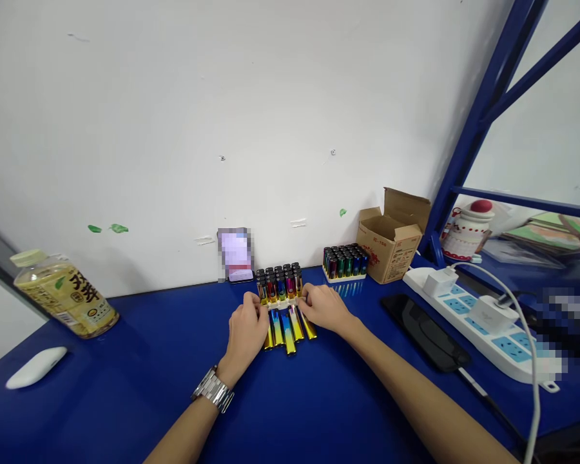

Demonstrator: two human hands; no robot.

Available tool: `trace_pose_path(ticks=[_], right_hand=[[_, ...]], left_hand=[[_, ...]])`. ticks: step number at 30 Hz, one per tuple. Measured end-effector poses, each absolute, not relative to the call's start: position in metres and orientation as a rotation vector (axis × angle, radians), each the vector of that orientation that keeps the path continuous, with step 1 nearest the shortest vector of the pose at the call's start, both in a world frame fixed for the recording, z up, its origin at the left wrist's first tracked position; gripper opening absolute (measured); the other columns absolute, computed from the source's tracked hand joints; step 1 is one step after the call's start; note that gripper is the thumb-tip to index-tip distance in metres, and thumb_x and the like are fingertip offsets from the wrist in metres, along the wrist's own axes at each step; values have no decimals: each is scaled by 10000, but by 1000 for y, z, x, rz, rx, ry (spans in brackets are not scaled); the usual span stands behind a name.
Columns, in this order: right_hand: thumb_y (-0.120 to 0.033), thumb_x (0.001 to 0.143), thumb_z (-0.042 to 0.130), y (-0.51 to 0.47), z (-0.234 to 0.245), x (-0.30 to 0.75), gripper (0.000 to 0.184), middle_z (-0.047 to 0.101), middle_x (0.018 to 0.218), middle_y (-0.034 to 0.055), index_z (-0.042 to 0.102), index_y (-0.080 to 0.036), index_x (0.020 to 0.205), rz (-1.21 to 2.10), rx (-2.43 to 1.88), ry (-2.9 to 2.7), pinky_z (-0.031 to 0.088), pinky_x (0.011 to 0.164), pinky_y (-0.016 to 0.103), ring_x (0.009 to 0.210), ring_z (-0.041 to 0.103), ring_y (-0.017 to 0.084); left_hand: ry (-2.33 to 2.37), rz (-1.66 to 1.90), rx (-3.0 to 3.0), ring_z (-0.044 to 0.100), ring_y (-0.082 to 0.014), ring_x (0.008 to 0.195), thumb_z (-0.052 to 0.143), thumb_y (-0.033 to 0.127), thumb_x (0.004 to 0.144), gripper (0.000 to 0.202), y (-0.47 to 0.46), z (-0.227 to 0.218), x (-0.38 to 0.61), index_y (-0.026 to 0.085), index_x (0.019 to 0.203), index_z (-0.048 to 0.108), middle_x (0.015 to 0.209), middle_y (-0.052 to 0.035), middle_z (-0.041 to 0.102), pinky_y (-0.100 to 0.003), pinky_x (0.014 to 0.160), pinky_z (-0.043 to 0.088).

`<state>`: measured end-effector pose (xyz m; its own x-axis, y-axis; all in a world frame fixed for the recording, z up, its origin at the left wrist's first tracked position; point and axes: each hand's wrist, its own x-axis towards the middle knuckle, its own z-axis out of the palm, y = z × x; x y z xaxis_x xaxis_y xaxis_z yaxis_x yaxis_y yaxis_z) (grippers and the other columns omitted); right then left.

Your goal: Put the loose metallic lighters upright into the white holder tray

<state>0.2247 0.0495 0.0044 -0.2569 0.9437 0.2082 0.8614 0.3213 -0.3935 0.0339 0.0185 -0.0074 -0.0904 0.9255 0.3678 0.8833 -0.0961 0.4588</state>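
A white tray (283, 303) holds several upright lighters (280, 283) with dark tops and shiny coloured bodies. My left hand (249, 325), a steel watch on its wrist, has its fingers curled at the tray's left end. At the opposite end, my right hand (326, 306) is closed with its fingertips against the tray's corner. Between the hands, in front of the tray, several loose shiny lighters (288, 334) in yellow, blue and pink lie fanned on the blue table (290, 406). My left fingers partly cover the leftmost one.
A second lighter tray (347, 279) stands back right beside an open cardboard box (391, 241). A lit phone (236, 254) leans on the wall. Rightward lie a black phone (425, 332) and a power strip (483, 328). A drink bottle (65, 293) and white mouse (37, 367) are left.
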Motion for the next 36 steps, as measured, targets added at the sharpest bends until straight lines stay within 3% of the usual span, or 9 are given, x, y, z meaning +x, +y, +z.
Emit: trace_pose_path(ticks=[3,9,14,19,24,28,31,36], right_hand=[[-231,859,522,53,-3,222,113,620,676,50,594,-179,790,252,-1530,-2202,244,542,258,637,573,180],[-83,839,448,65,-9,221,173,591,647,30,577,-168,759,309,-1453,-2126,245,543,251,599,532,151],[-180,821,498,74,-14,219,51,519,564,-23,544,-166,837,377,-1461,-1906,298,565,242,564,502,147],[-279,816,532,84,-20,215,114,531,775,27,525,-172,856,211,-1379,-1845,360,626,258,707,520,172],[-315,871,452,84,-13,216,136,486,810,32,490,-187,843,236,-1193,-1771,392,654,264,704,486,159],[-282,881,350,77,-7,214,138,479,731,8,457,-198,855,308,-1130,-1601,379,607,255,637,468,151],[-240,835,369,74,-7,209,128,466,613,-29,487,-197,861,387,-1184,-1683,335,547,251,536,445,147],[-358,840,506,76,-10,203,225,559,617,-5,579,-186,966,357,-1394,-1838,278,519,237,564,516,163]], left_hand=[[2027,983,2050,653,-245,695,374,205,850,91,18,-7,35,217,912,440,733,-37,664,-325,620,424],[1836,996,1975,662,-223,685,368,163,834,224,32,-11,33,204,1050,413,763,-36,679,-321,636,449],[1797,1109,1879,653,-197,693,459,255,831,249,49,-14,32,187,1069,424,894,-70,681,-335,683,486],[1841,1361,1987,600,-224,793,504,354,824,242,64,-14,32,177,988,521,889,-78,609,-385,744,501],[1773,1484,1994,569,-220,807,494,369,837,200,69,-8,33,188,915,529,872,-68,552,-377,754,496],[1723,1672,1810,603,-203,772,421,348,881,146,64,0,37,209,926,427,836,-48,577,-326,677,480],[1769,1567,1809,606,-189,674,414,294,863,89,61,2,43,219,910,399,767,-17,585,-295,604,446],[1752,1228,2044,578,-190,596,453,362,850,144,63,-1,49,220,838,470,635,17,554,-273,562,396]])
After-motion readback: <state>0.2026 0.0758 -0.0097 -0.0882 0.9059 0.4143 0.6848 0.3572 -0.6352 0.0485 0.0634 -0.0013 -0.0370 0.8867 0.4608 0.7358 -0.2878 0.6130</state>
